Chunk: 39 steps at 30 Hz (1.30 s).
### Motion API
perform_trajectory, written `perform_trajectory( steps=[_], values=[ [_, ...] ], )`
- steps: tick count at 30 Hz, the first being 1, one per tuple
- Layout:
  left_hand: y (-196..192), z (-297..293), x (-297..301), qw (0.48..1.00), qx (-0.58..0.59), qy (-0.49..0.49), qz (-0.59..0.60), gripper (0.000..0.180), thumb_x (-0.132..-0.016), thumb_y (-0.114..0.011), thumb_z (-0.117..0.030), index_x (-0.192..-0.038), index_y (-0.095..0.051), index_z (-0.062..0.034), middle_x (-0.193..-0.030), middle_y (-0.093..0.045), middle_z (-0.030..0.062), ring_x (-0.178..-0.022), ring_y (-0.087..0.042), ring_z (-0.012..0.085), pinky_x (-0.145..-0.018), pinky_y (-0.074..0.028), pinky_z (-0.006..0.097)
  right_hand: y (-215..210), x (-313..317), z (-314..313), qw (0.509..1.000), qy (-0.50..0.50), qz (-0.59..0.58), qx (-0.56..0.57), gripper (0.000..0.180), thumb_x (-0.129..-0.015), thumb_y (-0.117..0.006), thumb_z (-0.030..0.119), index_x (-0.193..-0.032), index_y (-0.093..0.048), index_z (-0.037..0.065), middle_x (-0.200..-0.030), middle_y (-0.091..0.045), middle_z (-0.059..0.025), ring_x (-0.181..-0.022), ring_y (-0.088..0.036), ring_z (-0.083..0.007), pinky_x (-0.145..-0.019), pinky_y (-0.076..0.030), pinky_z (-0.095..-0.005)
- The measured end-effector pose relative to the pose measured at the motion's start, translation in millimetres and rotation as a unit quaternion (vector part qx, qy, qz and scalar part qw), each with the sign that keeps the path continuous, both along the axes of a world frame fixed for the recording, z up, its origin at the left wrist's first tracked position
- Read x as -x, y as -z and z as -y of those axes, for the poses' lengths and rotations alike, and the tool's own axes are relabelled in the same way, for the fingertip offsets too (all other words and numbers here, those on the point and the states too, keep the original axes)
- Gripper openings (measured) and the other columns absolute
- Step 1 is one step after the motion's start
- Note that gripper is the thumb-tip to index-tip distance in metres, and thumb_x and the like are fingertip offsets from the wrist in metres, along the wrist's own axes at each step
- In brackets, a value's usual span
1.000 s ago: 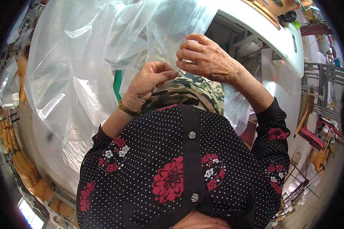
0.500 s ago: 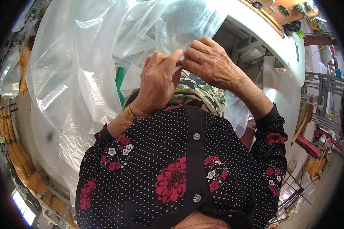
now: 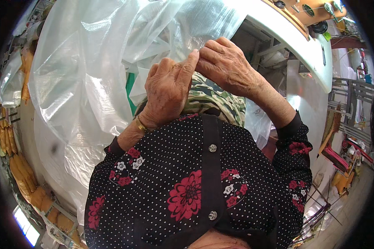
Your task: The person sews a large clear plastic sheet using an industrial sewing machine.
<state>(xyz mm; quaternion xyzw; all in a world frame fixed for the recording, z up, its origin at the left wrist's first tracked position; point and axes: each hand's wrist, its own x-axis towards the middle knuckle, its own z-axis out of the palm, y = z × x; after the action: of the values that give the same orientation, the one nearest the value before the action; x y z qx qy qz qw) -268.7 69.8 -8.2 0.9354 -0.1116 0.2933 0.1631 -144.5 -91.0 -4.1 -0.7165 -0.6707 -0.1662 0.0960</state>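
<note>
My left hand (image 3: 167, 89) and my right hand (image 3: 228, 68) meet in front of me, above my lap. Both are closed, fingers curled, at the gathered edge of a large translucent plastic sheet (image 3: 79, 70). The left index finger reaches out straight and touches the right hand's curled fingers. The fingertips and the exact bit of sheet between them are mostly hidden behind the knuckles. Wide folds of the sheet drape to the left and beyond the hands. Camouflage-patterned cloth (image 3: 210, 97) lies under the hands, over my lap.
To the right runs a white table (image 3: 295, 41) with a dark pen (image 3: 323, 56) on it and an orange-brown sewing machine (image 3: 316, 12) at its far end. A brush (image 3: 332, 128) and grey metal racks (image 3: 357, 99) stand farther right. Orange bundles (image 3: 25, 174) line the left side.
My left hand has shifted slightly left and its index finger is straighter. The right hand has moved a little up and left. A pale sliver between them has gone from view.
</note>
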Motion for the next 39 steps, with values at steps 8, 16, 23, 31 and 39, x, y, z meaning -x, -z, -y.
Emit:
perform_trajectory(
  steps=[8,16,23,31,39],
  values=[
    [2.0,2.7,-0.9,0.955,0.254,-0.012,-0.15,0.043,-0.083,-0.062,0.001,-0.126,-0.059,-0.0043,-0.088,-0.066,0.0101,-0.077,-0.065,0.0263,-0.063,-0.051,0.033,-10.2,-3.1,-0.1,0.998,0.01,-0.048,0.038,0.012,-0.09,-0.061,0.02,-0.097,-0.062,0.01,-0.089,-0.055,-0.0024,-0.088,-0.052,-0.0172,-0.076,-0.041,-0.0316],
    [9.6,-4.3,-6.5,0.949,0.305,0.076,-0.004,0.031,-0.079,-0.069,0.004,-0.108,-0.062,-0.0023,-0.086,-0.062,0.0125,-0.073,-0.061,0.028,-0.065,-0.049,0.034,-31.6,-17.2,-3.9,0.996,0.015,-0.092,0.001,0.018,-0.091,-0.062,0.027,-0.088,-0.057,0.01,-0.087,-0.055,-0.0031,-0.086,-0.053,-0.0183,-0.078,-0.04,-0.034],
    [-0.6,-3.3,-18.0,0.98,0.188,0.032,0.061,0.037,-0.077,-0.074,-0.002,-0.113,-0.067,-0.0018,-0.075,-0.052,0.0074,-0.068,-0.052,0.0243,-0.061,-0.043,0.036,-55.3,-36.0,-5.1,0.997,0.036,-0.074,0.007,0.026,-0.091,-0.062,0.035,-0.085,-0.06,0.011,-0.084,-0.057,-0.002,-0.087,-0.054,-0.0177,-0.078,-0.04,-0.0328],
    [-7.8,-13.1,-28.2,0.988,0.137,0.054,0.033,0.039,-0.077,-0.066,0.007,-0.114,-0.068,-0.0016,-0.07,-0.048,0.0106,-0.064,-0.053,0.0266,-0.058,-0.042,0.037,-50.2,-62.1,-7.7,0.993,-0.048,-0.096,-0.055,0.031,-0.084,-0.068,0.034,-0.072,-0.051,0.01,-0.073,-0.048,-0.0031,-0.074,-0.05,-0.0201,-0.069,-0.04,-0.0345],
    [-26.2,-33.2,-32.5,0.948,0.275,0.12,-0.104,0.031,-0.078,-0.061,0.007,-0.107,-0.069,0.0006,-0.063,-0.045,0.0099,-0.053,-0.043,0.0145,-0.052,-0.037,0.03,-57.7,-90.9,1.0,0.993,-0.062,-0.062,-0.078,0.033,-0.077,-0.072,0.035,-0.072,-0.052,0.009,-0.074,-0.053,-0.0035,-0.077,-0.055,-0.0237,-0.068,-0.043,-0.0373]
  ],
)
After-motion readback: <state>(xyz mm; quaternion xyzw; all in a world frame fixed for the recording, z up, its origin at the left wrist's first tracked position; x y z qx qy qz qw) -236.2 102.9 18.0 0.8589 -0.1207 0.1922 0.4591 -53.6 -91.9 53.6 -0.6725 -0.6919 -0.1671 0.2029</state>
